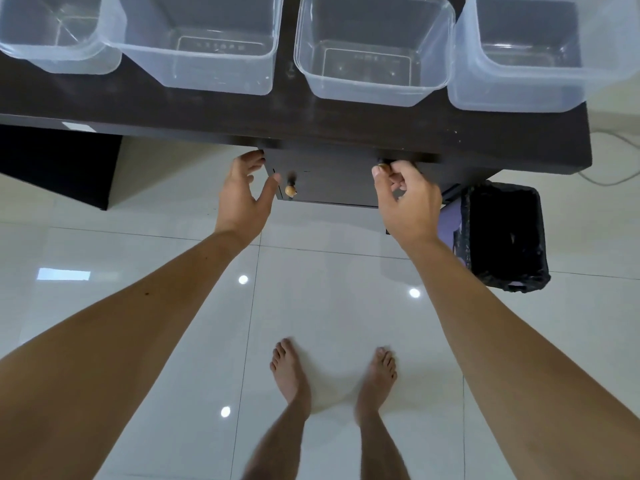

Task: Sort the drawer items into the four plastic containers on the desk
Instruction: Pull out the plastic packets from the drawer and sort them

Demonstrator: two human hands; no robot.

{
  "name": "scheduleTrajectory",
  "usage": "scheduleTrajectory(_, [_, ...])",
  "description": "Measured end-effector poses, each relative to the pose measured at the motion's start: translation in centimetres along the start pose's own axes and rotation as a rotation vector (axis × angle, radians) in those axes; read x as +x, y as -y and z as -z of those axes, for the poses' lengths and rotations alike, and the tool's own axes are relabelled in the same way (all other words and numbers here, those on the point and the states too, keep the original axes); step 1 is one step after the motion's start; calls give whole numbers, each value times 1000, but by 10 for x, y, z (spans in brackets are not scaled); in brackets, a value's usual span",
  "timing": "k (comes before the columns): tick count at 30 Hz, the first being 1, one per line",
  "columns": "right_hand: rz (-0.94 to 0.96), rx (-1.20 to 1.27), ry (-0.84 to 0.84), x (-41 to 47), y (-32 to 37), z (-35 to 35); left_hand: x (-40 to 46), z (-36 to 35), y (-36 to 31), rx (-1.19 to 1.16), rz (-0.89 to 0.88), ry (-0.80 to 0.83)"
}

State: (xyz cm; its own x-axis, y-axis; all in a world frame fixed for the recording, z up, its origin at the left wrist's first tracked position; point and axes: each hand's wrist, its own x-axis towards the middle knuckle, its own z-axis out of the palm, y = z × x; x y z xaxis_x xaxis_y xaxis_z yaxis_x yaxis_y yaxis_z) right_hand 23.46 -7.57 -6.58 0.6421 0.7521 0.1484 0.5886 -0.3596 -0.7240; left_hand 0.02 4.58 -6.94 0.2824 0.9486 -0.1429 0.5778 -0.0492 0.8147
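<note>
- Four clear plastic containers in a row on the dark desk [207, 112], all cut off by top of frame: far-left container [59, 32], second container [194, 46], third container [374, 53], far-right container [540, 53]. I see nothing inside any of them.
- Far-left and second containers look touching/overlapping at the rims; third and far-right also right up against each other. Gap of bare desk betw second and third.
- Drawer front [329, 181] sits just under the desk edge, dark, looks closed or barely out; can't see any contents from my view.
- Left hand [242, 192]: fingers spread wide, holding nothing, fingertips at the left edge of the drawer front, thumb near the small wooden knob [291, 190]. Can't tell if it's actually touching the wood.
- Right hand [405, 199]: fingers curled, thumb + fingers pinching a second knob [382, 164] at the upper right of the drawer front; knob mostly hidden by the hand.
- Bin w/ black liner [505, 237] on the floor, right of the drawer, under desk corner.
- Glossy white tile floor [329, 289], person's bare feet [332, 372] below, standing.
- White cable [616, 140] on floor, far right.
</note>
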Motion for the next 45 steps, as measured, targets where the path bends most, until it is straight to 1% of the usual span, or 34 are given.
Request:
scheduleTrajectory(3, [16, 0, -9, -1, 1, 0, 11, 0, -1, -7, -13, -15])
scheduleTrajectory(7, [-17, 23, -52, -15, 3, -3, 10, -2, -4, -45, 2, -38])
scheduleTrajectory(12, [-14, 51, -70, -38, 3, 0, -7, 5, -1, -30, -53, -38])
scheduleTrajectory(17, [-22, 39, -47, -51, 4, 6, -20, 12, -1, 4, -94, -30])
scheduleTrajectory(21, [-30, 36, -28, -77, 0, 14, -43, 14, 9, -14, -81, -15])
scheduleTrajectory(27, [8, 65, -28, -138, -7, 28, -102, 17, 29, -29, -62, 9])
scheduleTrajectory(31, [28, 61, -35, -164, -11, 34, -130, 18, 37, -21, -67, 1])
scheduleTrajectory(36, [-37, 73, -41, -197, -11, 39, -161, 20, 48, -26, -52, 9])
scheduleTrajectory(45, [-59, 107, -25, -223, -13, 46, -186, 21, 55, -47, -24, 16])
